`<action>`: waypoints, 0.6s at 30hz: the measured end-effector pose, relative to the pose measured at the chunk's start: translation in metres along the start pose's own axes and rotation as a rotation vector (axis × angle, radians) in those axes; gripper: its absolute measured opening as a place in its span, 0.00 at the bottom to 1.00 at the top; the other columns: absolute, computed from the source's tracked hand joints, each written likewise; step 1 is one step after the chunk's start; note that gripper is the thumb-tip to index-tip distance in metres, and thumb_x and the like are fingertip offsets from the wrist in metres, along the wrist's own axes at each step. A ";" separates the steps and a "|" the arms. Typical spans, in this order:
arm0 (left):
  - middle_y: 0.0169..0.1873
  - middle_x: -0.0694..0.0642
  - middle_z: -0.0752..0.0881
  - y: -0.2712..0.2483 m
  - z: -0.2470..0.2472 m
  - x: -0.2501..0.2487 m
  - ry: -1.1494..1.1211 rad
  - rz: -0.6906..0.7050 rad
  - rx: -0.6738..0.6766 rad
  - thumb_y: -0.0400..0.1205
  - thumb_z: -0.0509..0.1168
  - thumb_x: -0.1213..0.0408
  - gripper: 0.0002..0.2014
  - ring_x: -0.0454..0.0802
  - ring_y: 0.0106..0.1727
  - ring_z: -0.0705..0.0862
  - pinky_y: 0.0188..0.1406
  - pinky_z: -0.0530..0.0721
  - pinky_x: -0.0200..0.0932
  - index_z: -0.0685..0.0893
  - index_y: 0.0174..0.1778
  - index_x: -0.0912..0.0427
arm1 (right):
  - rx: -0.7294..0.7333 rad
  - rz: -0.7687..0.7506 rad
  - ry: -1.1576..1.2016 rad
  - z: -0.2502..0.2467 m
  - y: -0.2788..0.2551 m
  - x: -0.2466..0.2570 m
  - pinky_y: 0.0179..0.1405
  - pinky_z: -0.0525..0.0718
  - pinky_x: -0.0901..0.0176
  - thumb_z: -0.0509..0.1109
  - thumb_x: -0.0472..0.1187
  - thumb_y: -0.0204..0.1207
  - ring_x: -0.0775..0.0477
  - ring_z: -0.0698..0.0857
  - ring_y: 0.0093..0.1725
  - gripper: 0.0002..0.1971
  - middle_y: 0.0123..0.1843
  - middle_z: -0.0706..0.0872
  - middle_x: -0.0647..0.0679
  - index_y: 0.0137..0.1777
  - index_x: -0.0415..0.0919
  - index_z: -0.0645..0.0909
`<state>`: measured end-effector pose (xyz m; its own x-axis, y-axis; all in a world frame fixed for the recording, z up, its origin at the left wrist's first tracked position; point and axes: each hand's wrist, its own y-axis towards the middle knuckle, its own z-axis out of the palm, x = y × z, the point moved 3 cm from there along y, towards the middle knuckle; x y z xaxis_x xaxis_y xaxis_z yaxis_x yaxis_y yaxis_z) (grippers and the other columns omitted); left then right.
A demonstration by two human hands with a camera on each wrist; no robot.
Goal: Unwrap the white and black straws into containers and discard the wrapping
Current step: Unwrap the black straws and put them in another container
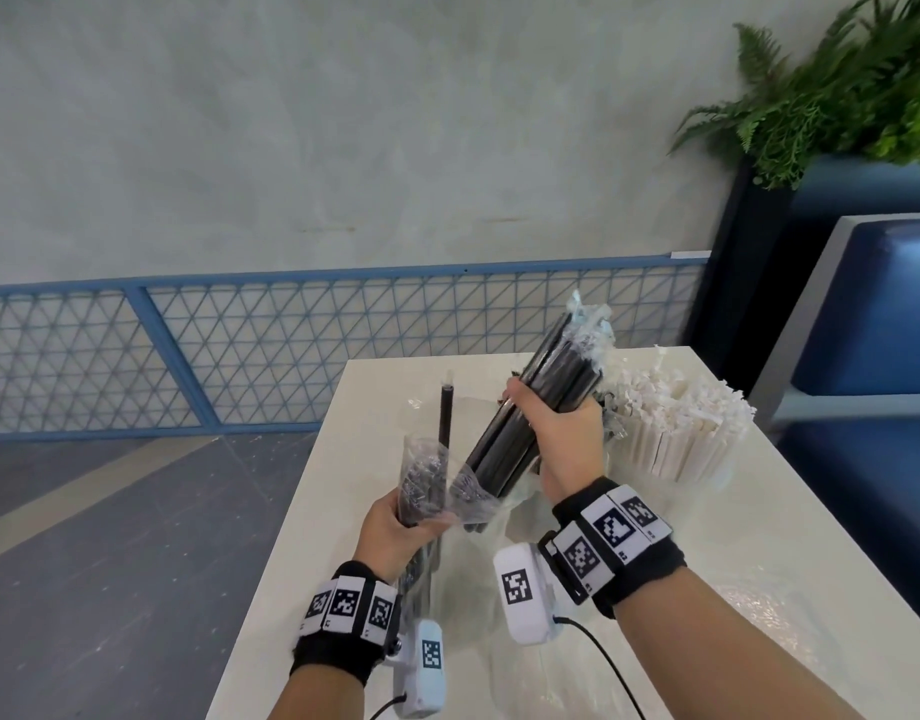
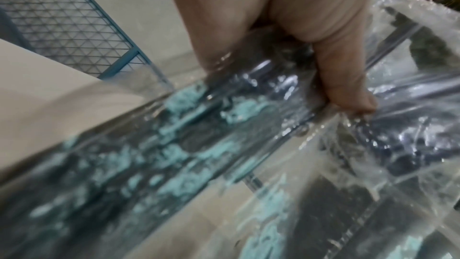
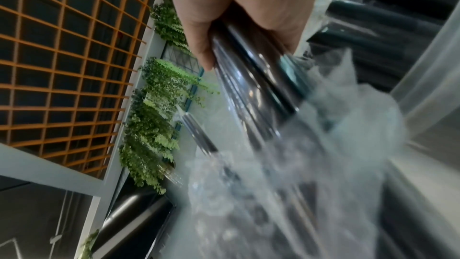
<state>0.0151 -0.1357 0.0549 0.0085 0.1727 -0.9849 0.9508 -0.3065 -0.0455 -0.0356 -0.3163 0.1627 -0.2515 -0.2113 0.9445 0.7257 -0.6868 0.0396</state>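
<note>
My right hand (image 1: 562,428) grips a thick bundle of black straws (image 1: 546,376), tilted up to the right above the white table (image 1: 759,537). Clear wrapping (image 1: 478,493) still covers the bundle's lower end, and torn scraps cling to its top. My left hand (image 1: 395,527) grips a second clear wrapper (image 1: 421,475) with dark straws showing through it. In the left wrist view my thumb (image 2: 348,86) presses on crinkled wrapping (image 2: 248,125) with teal print. The right wrist view shows my fingers (image 3: 199,42) curled round the black straws (image 3: 248,66), with blurred wrapping (image 3: 273,184) below.
One black straw (image 1: 446,407) stands upright behind my hands, apparently in a clear container that is hard to make out. White straws (image 1: 676,433) stand bunched at the table's right rear. A blue bench (image 1: 873,330) and a fern planter (image 1: 837,96) lie to the right, and floor to the left.
</note>
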 end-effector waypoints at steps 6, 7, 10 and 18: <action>0.34 0.51 0.87 0.003 -0.008 0.009 -0.019 -0.029 -0.098 0.69 0.76 0.73 0.10 0.47 0.37 0.84 0.30 0.80 0.24 0.83 0.39 0.58 | -0.086 -0.085 0.128 -0.012 0.009 0.041 0.57 0.85 0.49 0.76 0.36 0.69 0.43 0.87 0.52 0.12 0.50 0.87 0.44 0.50 0.38 0.79; 0.34 0.52 0.87 0.003 -0.008 0.009 -0.021 -0.026 -0.112 0.69 0.76 0.73 0.10 0.46 0.36 0.84 0.29 0.80 0.24 0.83 0.38 0.58 | -0.093 -0.115 0.128 -0.013 0.009 0.048 0.56 0.85 0.50 0.76 0.36 0.69 0.45 0.87 0.50 0.11 0.47 0.87 0.46 0.49 0.39 0.79; 0.33 0.53 0.87 0.002 -0.011 0.009 -0.064 -0.007 -0.171 0.69 0.76 0.73 0.09 0.49 0.36 0.84 0.27 0.79 0.23 0.83 0.37 0.58 | -0.158 -0.214 0.080 -0.019 0.013 0.062 0.51 0.87 0.55 0.78 0.38 0.68 0.51 0.87 0.46 0.10 0.43 0.86 0.52 0.44 0.44 0.80; 0.35 0.55 0.88 0.002 -0.013 0.004 -0.145 0.008 -0.186 0.70 0.75 0.73 0.08 0.51 0.38 0.85 0.35 0.82 0.35 0.84 0.40 0.60 | -0.063 -0.294 -0.336 -0.016 0.010 0.026 0.40 0.83 0.71 0.76 0.40 0.70 0.65 0.82 0.37 0.10 0.37 0.82 0.60 0.48 0.44 0.79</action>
<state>0.0207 -0.1236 0.0531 -0.0152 0.0304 -0.9994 0.9917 -0.1274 -0.0189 -0.0447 -0.3400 0.1828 -0.2122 0.2295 0.9499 0.6116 -0.7269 0.3122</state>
